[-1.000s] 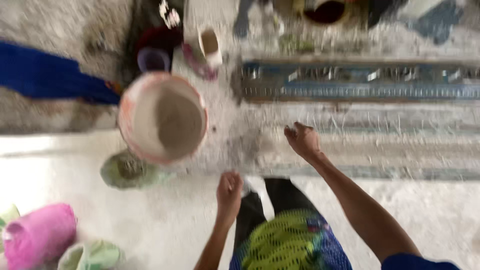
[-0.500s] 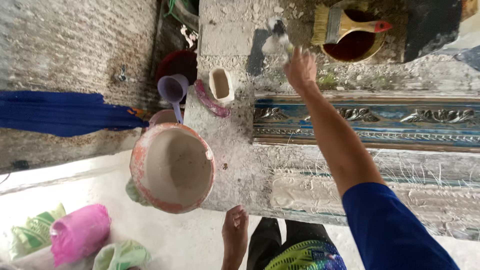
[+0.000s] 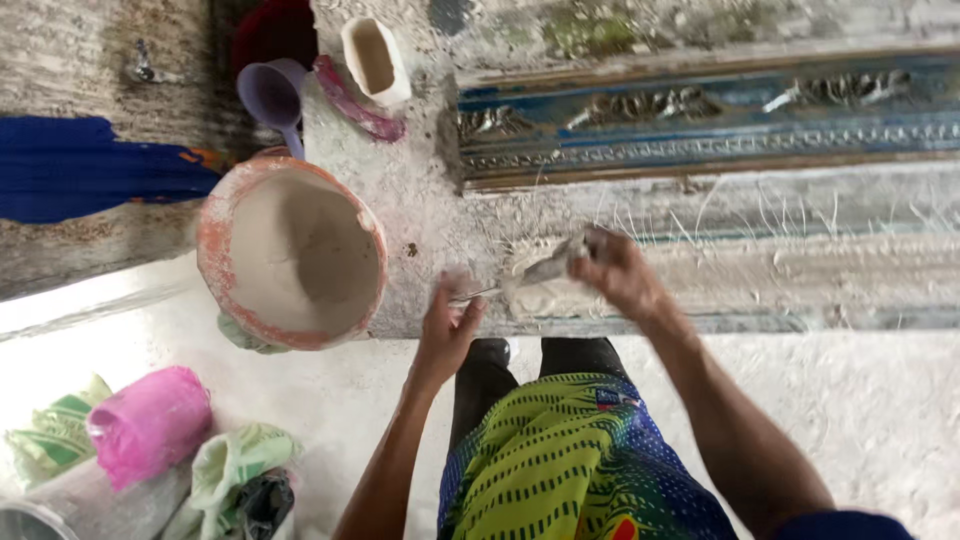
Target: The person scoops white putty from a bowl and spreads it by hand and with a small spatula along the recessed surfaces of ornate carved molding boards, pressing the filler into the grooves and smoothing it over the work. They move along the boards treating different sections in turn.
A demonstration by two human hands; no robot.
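Observation:
My right hand [image 3: 622,272] is closed on a thin metal scraper [image 3: 535,272] smeared with wet white plaster, laid over the plaster-caked strip [image 3: 800,265] along the bench's front. My left hand [image 3: 448,325] rests at the bench edge, fingers apart, its fingertips touching the scraper's near tip. A round orange-rimmed bowl [image 3: 290,255] coated with white plaster stands just left of my left hand.
A blue carved moulding [image 3: 700,110] runs along the back of the bench. A purple scoop [image 3: 270,90], a small white container [image 3: 375,55] and a pink strip [image 3: 355,100] lie behind the bowl. A pink tub [image 3: 150,422] and green cloths [image 3: 235,465] sit on the floor at lower left.
My right hand has come back from the far side of the bench to its front edge and now holds the scraper. My left hand has risen to the bench edge.

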